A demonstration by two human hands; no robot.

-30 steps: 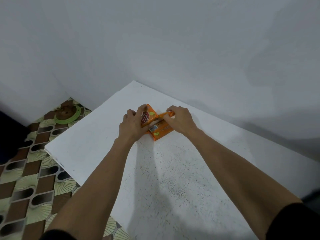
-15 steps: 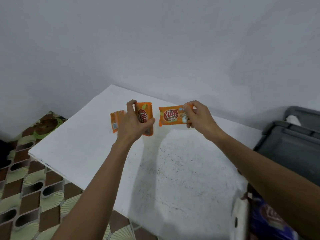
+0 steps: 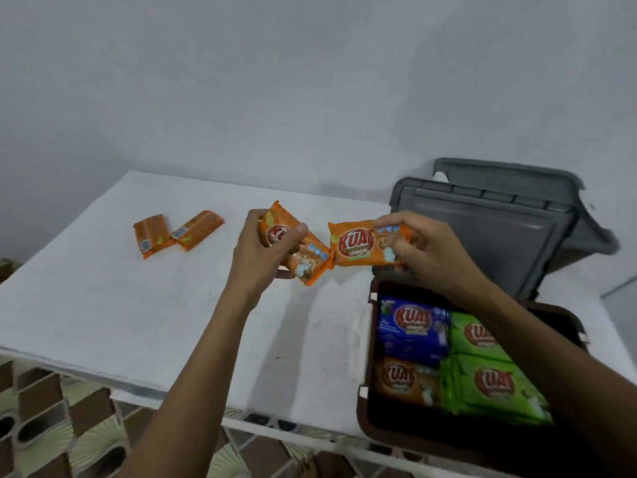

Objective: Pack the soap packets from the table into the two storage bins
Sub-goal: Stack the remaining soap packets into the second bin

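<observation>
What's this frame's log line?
left hand: grips left packet | right hand: pinches right packet | table: two packets | brown bin: open, partly filled

Head-worn view, forward-down, apparently near table [image 3: 103, 305]

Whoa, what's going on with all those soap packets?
A person is packing soap. The left hand grips one orange packet and the right hand pinches another orange packet. Both are held above the white table, by the open brown bin. That bin already holds a blue packet, green packets and an orange one. Two loose packets lie on the table. A grey bin stands behind.
</observation>
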